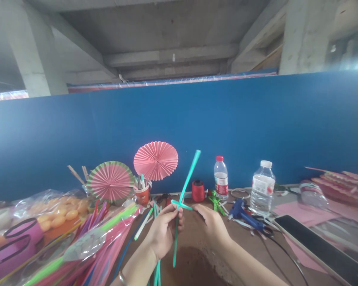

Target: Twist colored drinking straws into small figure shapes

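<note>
Above the table, my left hand (pixel 166 228) pinches a long teal pipe cleaner (pixel 188 178) that slants up to the right. Its thinner lower end (pixel 175 248) hangs below my fingers. At the pinch, a short teal length crosses the long one sideways, looped at its left side. The tip of that length meets the fingers of my right hand (pixel 212 222), which are closed around it; the fingertips are partly hidden. More teal pipe cleaners (pixel 157 272) lie under my left forearm.
Bagged colored pipe cleaners (pixel 86 246) cover the left side. Behind stand pleated paper fans (pixel 156 160), a cup of pens (pixel 142 195), a red spool (pixel 198 191) and water bottles (pixel 262 188). At right lie a blue glue gun (pixel 244 214), its cord and a phone (pixel 319 248).
</note>
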`<state>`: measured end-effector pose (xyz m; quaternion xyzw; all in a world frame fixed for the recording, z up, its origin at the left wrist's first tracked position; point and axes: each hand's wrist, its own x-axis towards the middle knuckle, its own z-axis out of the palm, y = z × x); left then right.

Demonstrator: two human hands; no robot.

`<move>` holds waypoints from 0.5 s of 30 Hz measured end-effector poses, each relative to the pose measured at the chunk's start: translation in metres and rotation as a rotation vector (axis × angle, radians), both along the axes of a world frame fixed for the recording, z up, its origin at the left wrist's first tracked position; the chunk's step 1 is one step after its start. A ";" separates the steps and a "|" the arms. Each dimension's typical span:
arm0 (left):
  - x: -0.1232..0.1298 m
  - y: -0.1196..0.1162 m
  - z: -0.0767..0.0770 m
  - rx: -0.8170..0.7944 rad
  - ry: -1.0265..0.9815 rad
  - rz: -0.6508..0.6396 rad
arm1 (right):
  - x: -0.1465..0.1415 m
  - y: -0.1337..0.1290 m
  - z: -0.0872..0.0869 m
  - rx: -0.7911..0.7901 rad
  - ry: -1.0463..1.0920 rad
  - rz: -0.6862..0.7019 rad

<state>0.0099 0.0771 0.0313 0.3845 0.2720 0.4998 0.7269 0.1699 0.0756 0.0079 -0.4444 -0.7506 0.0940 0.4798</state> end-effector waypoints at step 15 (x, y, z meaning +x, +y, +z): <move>0.000 0.002 -0.003 -0.007 -0.052 0.007 | 0.007 0.001 -0.005 0.130 -0.192 -0.123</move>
